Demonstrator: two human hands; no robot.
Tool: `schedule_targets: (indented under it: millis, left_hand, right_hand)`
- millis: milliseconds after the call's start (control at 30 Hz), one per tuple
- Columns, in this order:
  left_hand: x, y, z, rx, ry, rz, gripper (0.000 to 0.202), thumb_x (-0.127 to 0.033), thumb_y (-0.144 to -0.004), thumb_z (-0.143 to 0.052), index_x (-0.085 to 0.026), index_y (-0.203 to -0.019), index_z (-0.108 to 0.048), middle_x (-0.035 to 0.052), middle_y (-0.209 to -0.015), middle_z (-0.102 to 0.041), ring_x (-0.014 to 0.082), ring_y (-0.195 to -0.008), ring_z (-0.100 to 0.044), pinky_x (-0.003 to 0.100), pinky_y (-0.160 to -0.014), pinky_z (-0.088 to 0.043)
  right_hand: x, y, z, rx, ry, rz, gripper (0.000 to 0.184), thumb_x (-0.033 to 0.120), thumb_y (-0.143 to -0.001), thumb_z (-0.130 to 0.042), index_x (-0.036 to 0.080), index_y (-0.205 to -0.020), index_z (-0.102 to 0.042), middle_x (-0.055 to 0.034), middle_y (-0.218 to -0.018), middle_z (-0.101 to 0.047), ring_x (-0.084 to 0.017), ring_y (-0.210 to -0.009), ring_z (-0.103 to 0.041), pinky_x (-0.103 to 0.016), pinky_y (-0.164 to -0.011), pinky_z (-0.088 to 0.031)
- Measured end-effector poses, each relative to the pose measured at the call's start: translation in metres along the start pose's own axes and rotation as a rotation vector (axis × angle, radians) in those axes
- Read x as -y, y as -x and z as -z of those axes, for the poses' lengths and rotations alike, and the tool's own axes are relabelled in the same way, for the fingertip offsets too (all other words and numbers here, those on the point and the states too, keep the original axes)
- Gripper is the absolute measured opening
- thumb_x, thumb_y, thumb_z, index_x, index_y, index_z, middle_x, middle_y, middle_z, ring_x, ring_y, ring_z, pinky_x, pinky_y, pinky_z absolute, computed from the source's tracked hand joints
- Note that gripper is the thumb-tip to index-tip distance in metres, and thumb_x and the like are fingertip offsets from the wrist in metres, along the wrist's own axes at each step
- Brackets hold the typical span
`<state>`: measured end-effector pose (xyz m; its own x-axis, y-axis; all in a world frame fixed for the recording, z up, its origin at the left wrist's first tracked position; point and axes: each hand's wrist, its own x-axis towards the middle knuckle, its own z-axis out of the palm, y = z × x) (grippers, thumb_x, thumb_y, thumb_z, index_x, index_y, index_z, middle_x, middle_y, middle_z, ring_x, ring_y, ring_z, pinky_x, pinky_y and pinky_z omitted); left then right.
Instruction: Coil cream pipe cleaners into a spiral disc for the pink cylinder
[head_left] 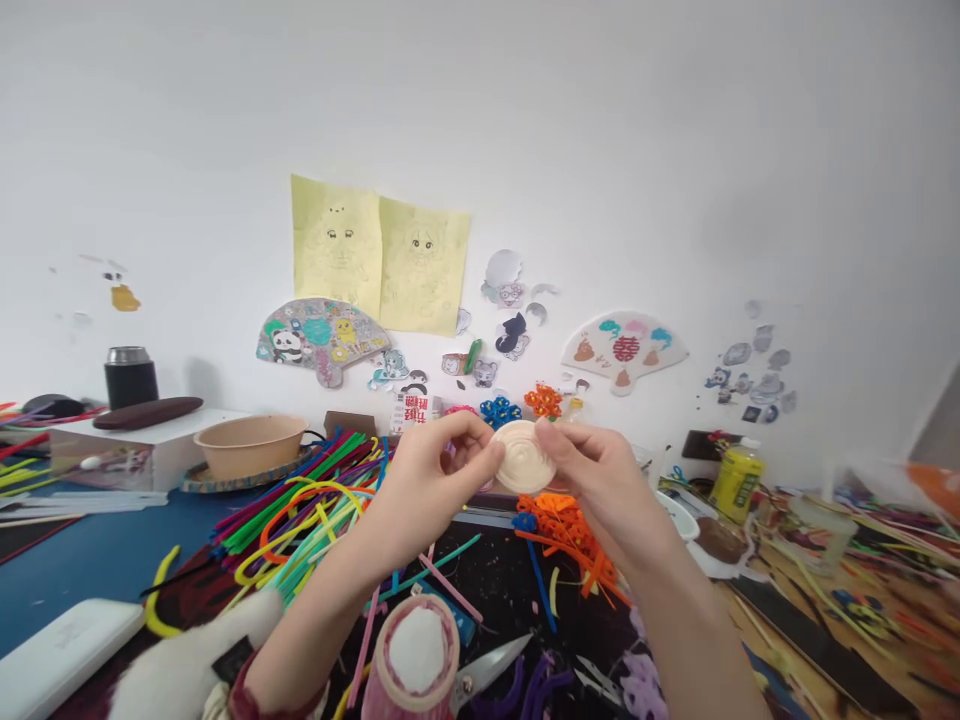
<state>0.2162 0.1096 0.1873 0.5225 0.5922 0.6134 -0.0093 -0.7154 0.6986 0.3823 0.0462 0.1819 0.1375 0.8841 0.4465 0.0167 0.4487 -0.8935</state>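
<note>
Between both hands, raised above the cluttered table, is a round cream disc [524, 457] with concentric rings, its flat face toward me. My left hand [450, 460] pinches its left edge between thumb and fingers. On the disc's upper right edge, my right hand [589, 465] grips it the same way. Orange pipe-cleaner pieces [570, 535] lie behind and below the right hand. Beneath the hands are an open pair of scissors [495, 668] and a pink-sided round container [416, 650] with a white top. Purple pipe-cleaner pieces [534, 690] lie beside the scissors.
Bundled colourful pipe cleaners [300, 500] spread left of centre. A tan bowl [251, 445], a dark thermos [130, 380] and a white case [67, 650] stand farther left. To the right are a yellow bottle [736, 482] and a clear cup [821, 535]. Paper fans [624, 345] hang on the wall.
</note>
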Motion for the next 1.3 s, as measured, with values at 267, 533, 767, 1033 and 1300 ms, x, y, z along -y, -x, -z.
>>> schedule_targets:
  millis: [267, 533, 767, 1033, 1300]
  left_hand:
    - [0.005, 0.001, 0.008, 0.082, 0.116, 0.044, 0.029, -0.042, -0.088, -0.060, -0.015, -0.076, -0.060, 0.0000, -0.070, -0.055, 0.0143, -0.066, -0.050, 0.026, -0.058, -0.036]
    - [-0.002, 0.005, 0.015, 0.095, -0.028, -0.013, 0.027, -0.038, -0.091, -0.058, -0.016, -0.076, -0.063, -0.0022, -0.066, -0.054, 0.0124, -0.063, -0.045, 0.024, -0.056, -0.033]
    - [-0.001, 0.007, 0.017, 0.186, -0.059, 0.005, 0.025, -0.036, -0.091, -0.058, -0.017, -0.077, -0.064, -0.0044, -0.064, -0.050, 0.0114, -0.061, -0.041, 0.024, -0.055, -0.031]
    - [-0.002, 0.007, 0.019, 0.191, -0.168, -0.052, 0.024, -0.032, -0.090, -0.060, -0.017, -0.075, -0.068, -0.0035, -0.061, -0.054, 0.0107, -0.057, -0.044, 0.023, -0.052, -0.031]
    - [-0.001, 0.005, 0.030, 0.180, -0.105, -0.025, 0.021, -0.028, -0.085, -0.067, -0.016, -0.069, -0.073, -0.0004, -0.057, -0.065, 0.0104, -0.053, -0.053, 0.020, -0.049, -0.038]
  right_hand:
    - [0.002, 0.002, -0.007, -0.055, 0.069, 0.021, 0.025, 0.038, -0.074, -0.083, 0.015, -0.072, -0.076, -0.0022, -0.069, -0.070, -0.014, -0.065, -0.059, -0.024, -0.060, -0.049]
    - [0.002, 0.001, -0.007, 0.047, 0.132, 0.043, 0.027, 0.041, -0.081, -0.077, 0.015, -0.074, -0.077, -0.0003, -0.067, -0.066, -0.011, -0.064, -0.055, -0.021, -0.059, -0.044]
    - [0.005, 0.002, 0.007, 0.165, 0.266, 0.031, 0.030, 0.046, -0.083, -0.074, 0.016, -0.077, -0.077, -0.0015, -0.071, -0.067, -0.014, -0.066, -0.056, -0.024, -0.061, -0.044]
    - [0.006, 0.004, 0.009, 0.212, 0.387, 0.039, 0.029, 0.047, -0.083, -0.073, 0.019, -0.081, -0.078, -0.0013, -0.069, -0.067, -0.013, -0.061, -0.053, -0.024, -0.056, -0.042]
    - [0.006, 0.003, 0.007, 0.119, 0.343, 0.052, 0.028, 0.045, -0.077, -0.079, 0.017, -0.080, -0.081, -0.0035, -0.070, -0.071, -0.014, -0.059, -0.057, -0.023, -0.052, -0.048]
